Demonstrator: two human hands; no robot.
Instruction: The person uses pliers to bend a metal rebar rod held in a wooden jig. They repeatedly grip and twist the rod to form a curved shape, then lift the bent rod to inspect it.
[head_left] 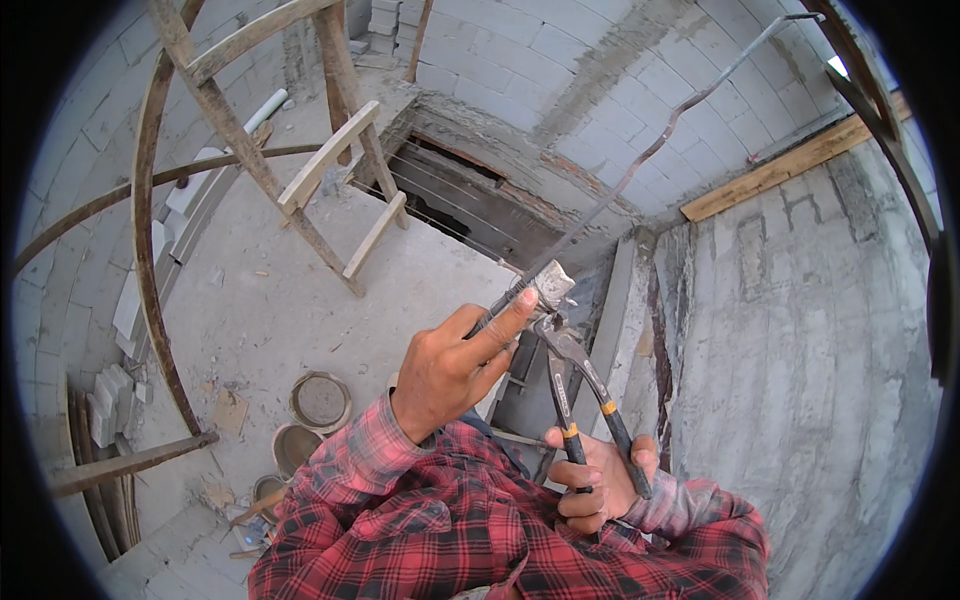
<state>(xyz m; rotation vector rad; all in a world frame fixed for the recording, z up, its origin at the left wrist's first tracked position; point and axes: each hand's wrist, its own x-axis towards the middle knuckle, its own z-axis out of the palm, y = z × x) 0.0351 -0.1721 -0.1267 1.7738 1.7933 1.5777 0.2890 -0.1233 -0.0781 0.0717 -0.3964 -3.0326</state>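
Pliers, long-handled with dark grips and orange bands, sit in right hand, low and right of centre in front of the torso, head pointing up and away. Right fingers curl round one handle, thumb side on the other; handles stand apart. Left hand is closed round the near end of a long bent metal bar, index finger extended along a pale grey lump at that end, other fingers curled. Plier head is right by the lump; can't tell if the jaws touch it. Bar runs up and right toward the block wall. Beyond the hands: floor opening. Left side: timber frame on concrete floor, round buckets near the left sleeve.
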